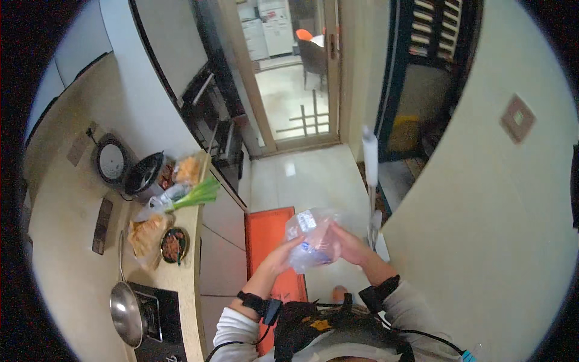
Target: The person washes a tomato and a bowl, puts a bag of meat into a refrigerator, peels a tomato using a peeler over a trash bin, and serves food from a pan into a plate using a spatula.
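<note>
Between my two hands, in front of my body and above the floor, is a clear plastic bag [312, 258] with a white label and blue printing. My left hand [284, 257] grips its left side. At the right side, my right hand [350, 244] holds it with the thumb on top. What the bag contains is hard to make out through the shiny plastic. Both wrists wear black straps with cables.
On the counter [192, 235] at left are a bowl of food [173, 246], a bagged food item [147, 235], green scallions [196, 195], an open rice cooker [144, 176] and a steel wok [126, 312] by the stove. An orange mat [269, 231] covers floor below; a glass door [291, 90] stands ahead.
</note>
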Motion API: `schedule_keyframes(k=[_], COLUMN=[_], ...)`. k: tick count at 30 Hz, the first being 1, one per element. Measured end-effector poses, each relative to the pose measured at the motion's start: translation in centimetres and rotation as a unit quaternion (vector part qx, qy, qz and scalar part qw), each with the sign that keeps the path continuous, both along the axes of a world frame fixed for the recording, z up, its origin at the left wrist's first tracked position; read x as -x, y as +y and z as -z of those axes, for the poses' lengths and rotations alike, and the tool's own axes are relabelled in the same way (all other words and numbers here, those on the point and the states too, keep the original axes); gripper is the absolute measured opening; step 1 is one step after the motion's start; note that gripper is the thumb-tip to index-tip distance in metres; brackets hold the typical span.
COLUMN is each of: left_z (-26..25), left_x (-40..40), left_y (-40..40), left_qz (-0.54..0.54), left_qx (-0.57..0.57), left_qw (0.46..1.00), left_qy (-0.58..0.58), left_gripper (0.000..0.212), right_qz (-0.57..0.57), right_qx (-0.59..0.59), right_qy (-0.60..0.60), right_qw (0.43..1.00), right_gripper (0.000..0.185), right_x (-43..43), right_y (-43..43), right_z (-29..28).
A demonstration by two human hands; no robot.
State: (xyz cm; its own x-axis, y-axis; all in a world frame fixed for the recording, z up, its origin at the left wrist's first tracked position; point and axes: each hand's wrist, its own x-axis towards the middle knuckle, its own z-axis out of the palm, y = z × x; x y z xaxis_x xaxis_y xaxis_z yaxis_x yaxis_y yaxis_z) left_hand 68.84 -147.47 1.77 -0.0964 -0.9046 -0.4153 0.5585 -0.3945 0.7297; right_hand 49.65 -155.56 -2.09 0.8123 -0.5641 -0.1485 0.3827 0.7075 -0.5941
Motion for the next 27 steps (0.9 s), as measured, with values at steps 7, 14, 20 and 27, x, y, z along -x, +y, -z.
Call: schedule_keyframes(k=[7,14,20,27], left_z=[-2.0,0.2,-0.8,0.5], left_x=[-20.7,-36.4,-40.2,-40.7], left_y=[-9.3,-25.9,-41.1,-58.6], left_qz=[-0.078,0.050,0.151,0.161], left_qx=[0.032,0.012,0.041,0.015], left_qw=[0.996,0.998,0.988,0.987], left_qy=[-0.039,-0.023,0.001,0.020], left_gripper=[0.047,0.044,0.052,0.057], right_qz=[-0.040,0.057,0.157,0.176], right_qx=[0.082,0.057,0.028,0.029], right_qy=[0.052,0.064,0.238,0.249], right_qw=[0.995,0.995,0.958,0.952], right_gripper=[0.043,0.041,0.043,0.043], right_x=[-23.4,-37.3,-38.3,-35.8], right_y=[-11.3,-24.3,-34.5,-53.6], right_z=[-2.6,1.3,-4.2,-0.2])
